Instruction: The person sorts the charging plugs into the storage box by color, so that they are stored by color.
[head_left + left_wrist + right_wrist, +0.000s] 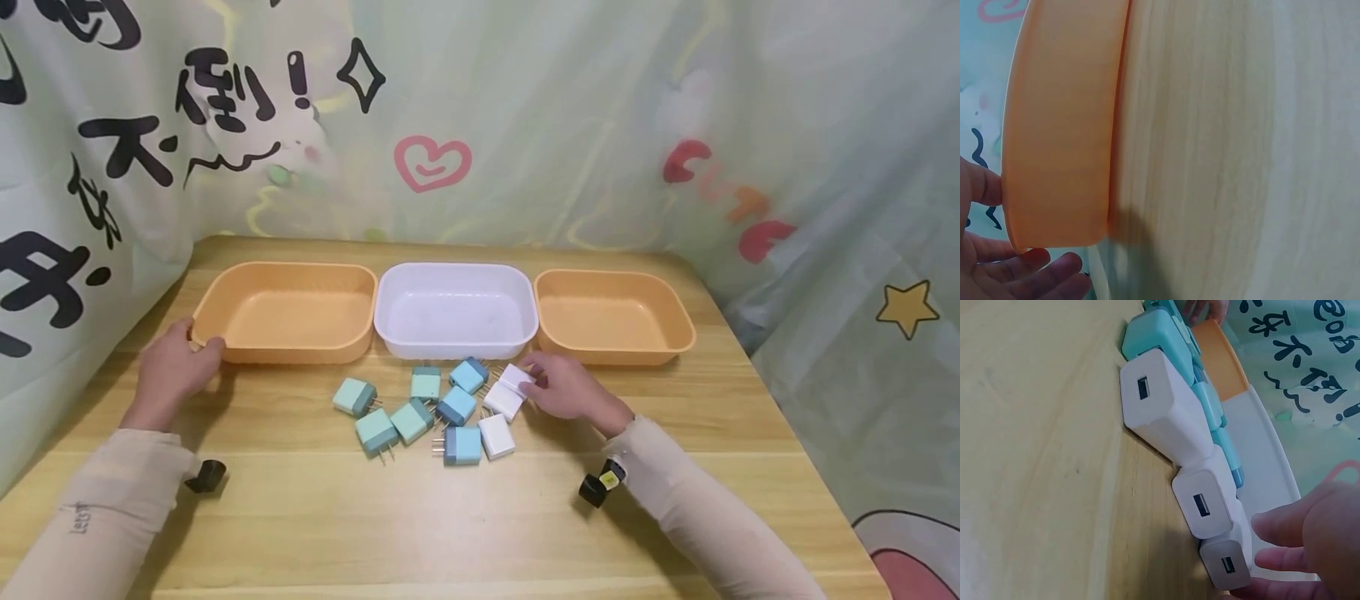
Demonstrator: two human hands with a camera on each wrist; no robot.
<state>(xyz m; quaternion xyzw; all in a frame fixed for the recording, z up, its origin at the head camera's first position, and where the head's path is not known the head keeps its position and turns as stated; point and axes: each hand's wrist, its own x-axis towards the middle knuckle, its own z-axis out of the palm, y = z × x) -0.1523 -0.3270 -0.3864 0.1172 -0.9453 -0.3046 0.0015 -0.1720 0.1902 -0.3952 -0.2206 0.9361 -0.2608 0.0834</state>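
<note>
My left hand (pixel 174 371) holds the near left corner of an orange tray (pixel 300 354), thumb at the front rim and fingers around the end, as the left wrist view (pixel 1016 275) shows. My right hand (pixel 566 387) is at the farthest white USB charger (pixel 516 377), with one fingertip at its side and the thumb just beside it. Two more white chargers, one nearer (pixel 497 437) and one in the middle (pixel 1200 503), lie next to it. Left of these lie blue chargers (pixel 462 446) and pale green chargers (pixel 377 431), prongs showing on several.
A white tray (pixel 457 346) stands in the middle of the row, directly behind the chargers. To its right is another orange tray (pixel 611 354). Behind the wooden table (pixel 420 533) hangs a printed curtain (pixel 540 125).
</note>
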